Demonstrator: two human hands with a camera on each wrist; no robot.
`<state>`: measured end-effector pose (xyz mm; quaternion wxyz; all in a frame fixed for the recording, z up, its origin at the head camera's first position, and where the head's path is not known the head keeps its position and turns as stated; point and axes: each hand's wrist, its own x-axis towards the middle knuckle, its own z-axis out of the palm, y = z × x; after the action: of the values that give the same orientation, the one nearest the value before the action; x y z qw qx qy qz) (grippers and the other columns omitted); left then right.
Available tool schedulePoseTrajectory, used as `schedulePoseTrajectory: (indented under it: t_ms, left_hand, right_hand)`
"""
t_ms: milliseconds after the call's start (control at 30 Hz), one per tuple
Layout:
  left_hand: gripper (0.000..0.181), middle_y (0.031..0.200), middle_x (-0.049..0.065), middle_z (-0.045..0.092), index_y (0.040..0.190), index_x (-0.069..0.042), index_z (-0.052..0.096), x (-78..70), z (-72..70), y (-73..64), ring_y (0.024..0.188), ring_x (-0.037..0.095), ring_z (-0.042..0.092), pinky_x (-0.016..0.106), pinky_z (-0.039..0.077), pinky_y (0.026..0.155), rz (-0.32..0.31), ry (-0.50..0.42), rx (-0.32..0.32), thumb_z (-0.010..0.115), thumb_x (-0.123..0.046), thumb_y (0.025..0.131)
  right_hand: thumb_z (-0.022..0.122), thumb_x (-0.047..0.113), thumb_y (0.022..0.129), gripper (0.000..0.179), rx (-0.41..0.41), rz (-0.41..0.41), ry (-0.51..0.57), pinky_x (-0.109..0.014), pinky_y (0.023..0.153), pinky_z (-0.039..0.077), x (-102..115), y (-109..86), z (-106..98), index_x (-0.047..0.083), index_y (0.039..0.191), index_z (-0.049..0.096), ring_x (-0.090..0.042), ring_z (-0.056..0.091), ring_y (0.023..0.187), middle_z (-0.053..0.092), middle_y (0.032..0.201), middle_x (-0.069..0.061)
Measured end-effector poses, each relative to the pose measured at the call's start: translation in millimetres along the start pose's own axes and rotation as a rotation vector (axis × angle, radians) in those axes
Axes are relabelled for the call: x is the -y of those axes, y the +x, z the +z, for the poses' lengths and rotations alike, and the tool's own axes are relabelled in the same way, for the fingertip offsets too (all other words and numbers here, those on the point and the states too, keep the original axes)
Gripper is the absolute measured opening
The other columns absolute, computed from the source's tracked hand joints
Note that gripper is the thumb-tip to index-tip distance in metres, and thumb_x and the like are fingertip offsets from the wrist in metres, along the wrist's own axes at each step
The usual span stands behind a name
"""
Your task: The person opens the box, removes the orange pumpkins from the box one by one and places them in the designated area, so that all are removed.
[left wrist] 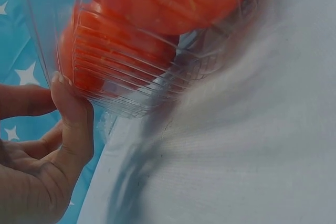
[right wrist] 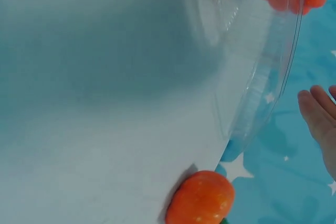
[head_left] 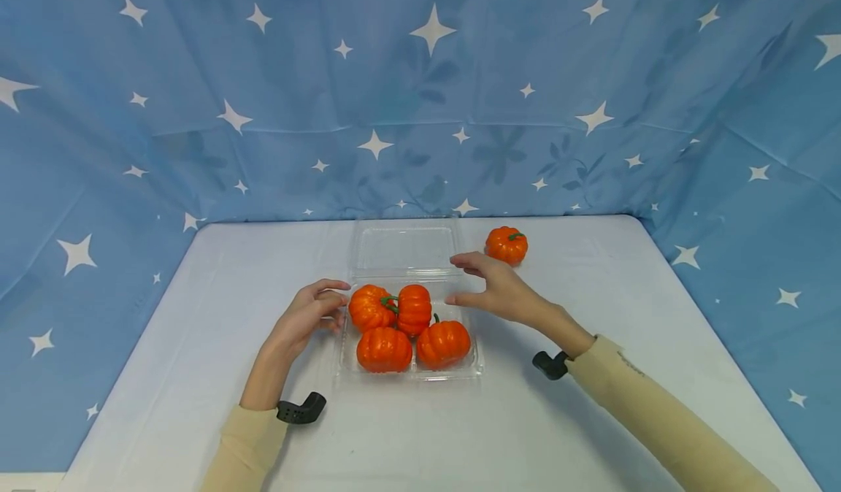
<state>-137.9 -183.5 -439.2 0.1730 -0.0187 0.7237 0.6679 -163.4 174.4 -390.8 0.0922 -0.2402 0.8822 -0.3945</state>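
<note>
Several orange toy pumpkins [head_left: 384,350] with green stems sit in the base of a clear plastic clamshell container [head_left: 474,366]. Its lid [head_left: 407,247] lies folded back, away from me. My left hand [head_left: 312,309] is at the container's left side; in the left wrist view the thumb [left wrist: 73,114] and index finger pinch its rim beside the pumpkins. On the other side, my right hand [head_left: 502,291] hovers by the right rim with thumb and fingers spread apart, holding nothing. Only its fingertips [right wrist: 312,108] show at the edge of the right wrist view.
One more orange pumpkin [head_left: 507,245] stands on the white-covered table [head_left: 591,258], right of the lid and just beyond my right hand. A blue curtain with white stars [head_left: 420,112] hangs behind the table's back edge and along both sides.
</note>
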Motion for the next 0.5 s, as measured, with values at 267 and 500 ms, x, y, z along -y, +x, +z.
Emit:
schedulePoseTrajectory:
  t_ms: [267, 500]
  left_hand:
    - [0.04, 0.079, 0.003, 0.065, 0.14, 0.008, 0.047, 0.7, 0.5, 0.0, 0.064, 0.014, 0.058, 0.026, 0.056, 0.06, -0.009, -0.001, 0.006, 0.051, -0.007, 0.103]
    - [0.04, 0.079, 0.003, 0.065, 0.14, 0.008, 0.047, 0.7, 0.1, 0.4, 0.063, 0.013, 0.058, 0.025, 0.056, 0.059, -0.008, -0.003, 0.003, 0.05, -0.007, 0.103]
  right_hand:
    - [0.083, 0.031, 0.086, 0.073, 0.115, -0.002, -0.031, -0.055, 0.108, 0.049, 13.5, 6.6, 3.9, 0.001, 0.145, 0.052, -0.042, 0.056, 0.133, 0.057, 0.145, -0.022]
    - [0.082, 0.032, 0.088, 0.074, 0.203, -0.031, -0.095, -0.054, 0.107, 0.05, 24.1, 13.9, 5.6, -0.003, 0.145, 0.05, -0.042, 0.058, 0.13, 0.058, 0.143, -0.023]
